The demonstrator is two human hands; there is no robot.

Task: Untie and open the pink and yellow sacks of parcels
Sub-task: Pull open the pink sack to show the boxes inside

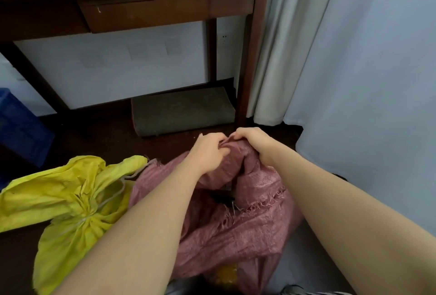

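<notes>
A pink woven sack (238, 224) stands on the dark floor in front of me, its frayed mouth loose and a dark gap showing inside. My left hand (208, 153) and my right hand (253, 144) both grip the bunched far edge of its mouth, fingers curled into the fabric, close together. To the left lies a yellow sack (68, 200), its neck gathered and tied with a pale string (113, 196). Something yellow shows through the pink weave near the bottom.
A dark wooden desk (151, 4) with a drawer stands ahead; a grey mat (181, 110) lies under it. A blue crate (18, 127) sits at the left edge. Pale curtains (354, 58) hang on the right.
</notes>
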